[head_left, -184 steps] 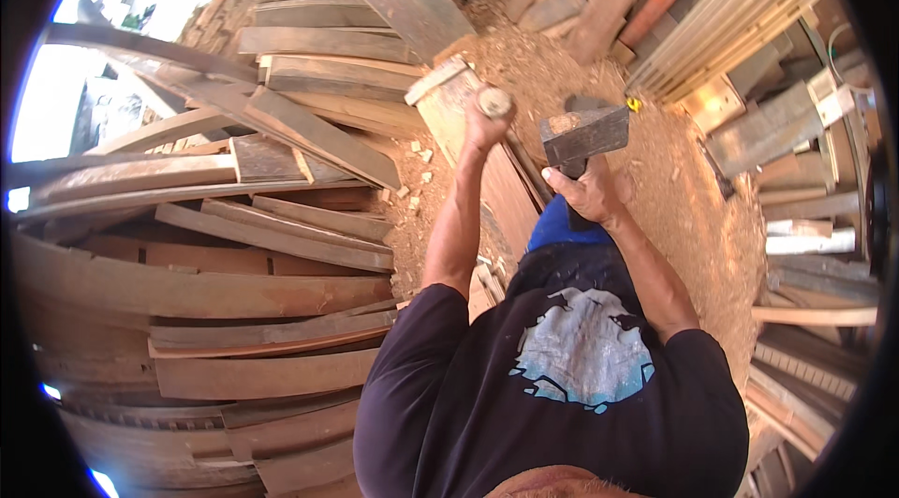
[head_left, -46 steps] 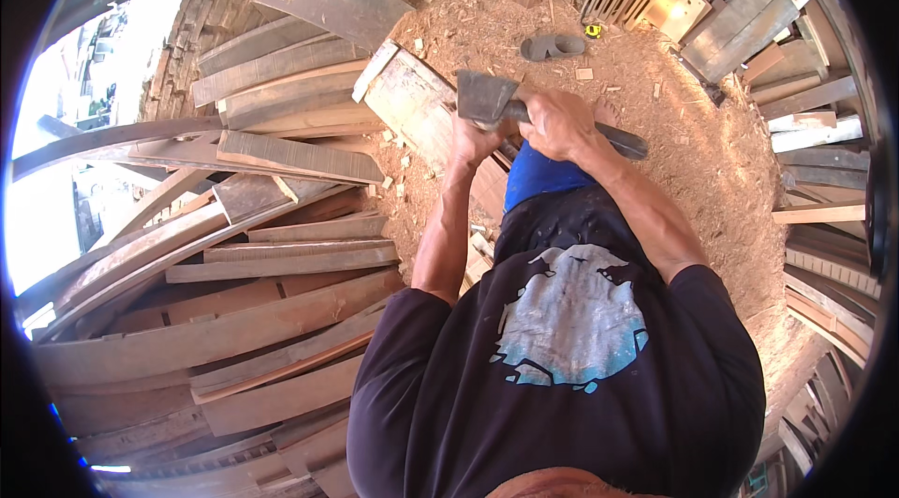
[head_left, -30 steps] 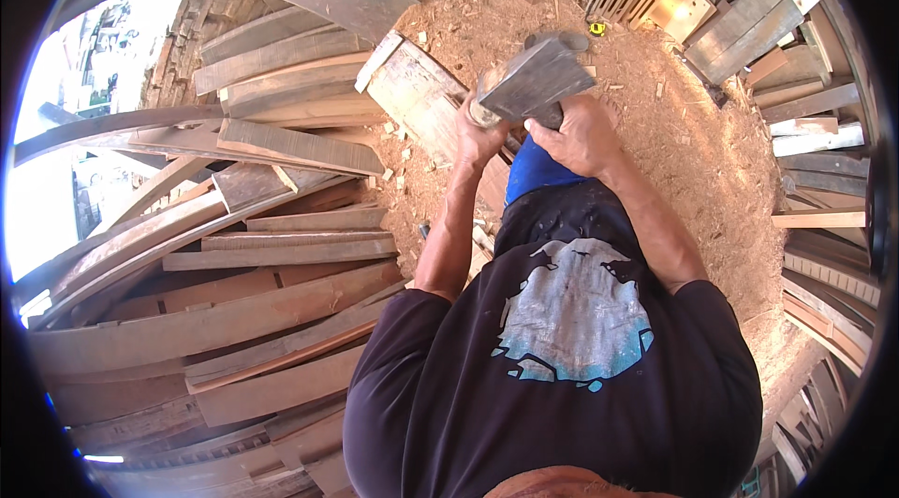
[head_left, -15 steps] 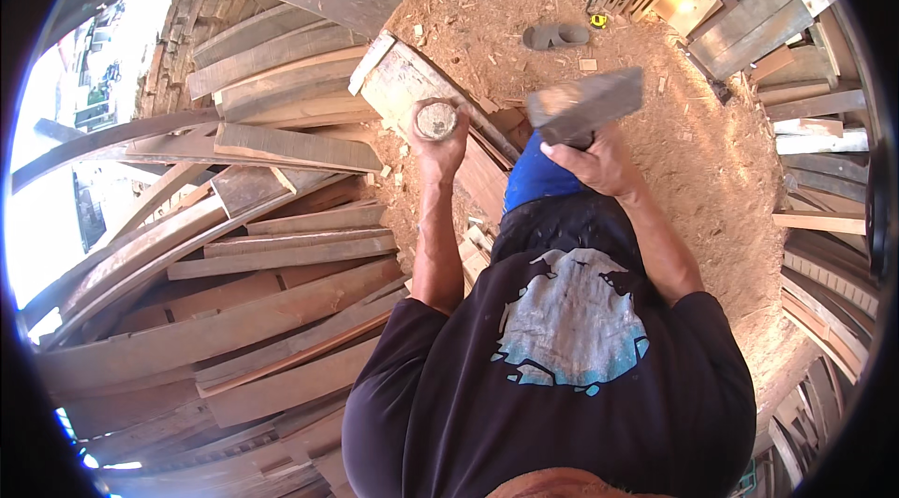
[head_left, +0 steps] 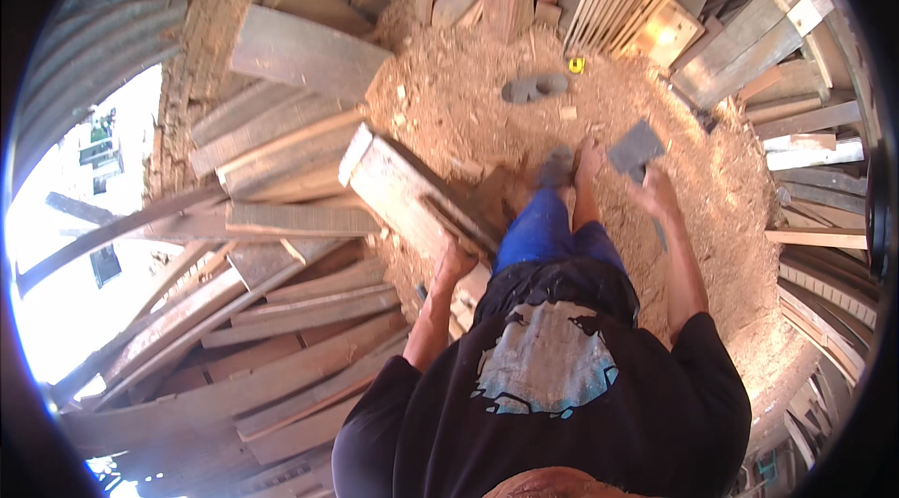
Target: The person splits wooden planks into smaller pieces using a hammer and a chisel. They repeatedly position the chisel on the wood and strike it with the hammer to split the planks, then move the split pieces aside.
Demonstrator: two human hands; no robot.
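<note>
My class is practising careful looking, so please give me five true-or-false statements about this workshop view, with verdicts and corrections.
1. The right hand grips a dark, flat-headed tool. True.

2. The small yellow tape measure lies on top of the dark grey sandal. False: it lies on the tan, shaving-strewn floor, to the sandal's right in the picture.

3. The left hand is nearer than the right to the long, pale wooden beam. True.

4. The tool's head is pressed against the beam. False: it is well apart, across the legs from it.

5. The shirt is plain white. False: it is black, with a large grey and light-blue print.
</note>
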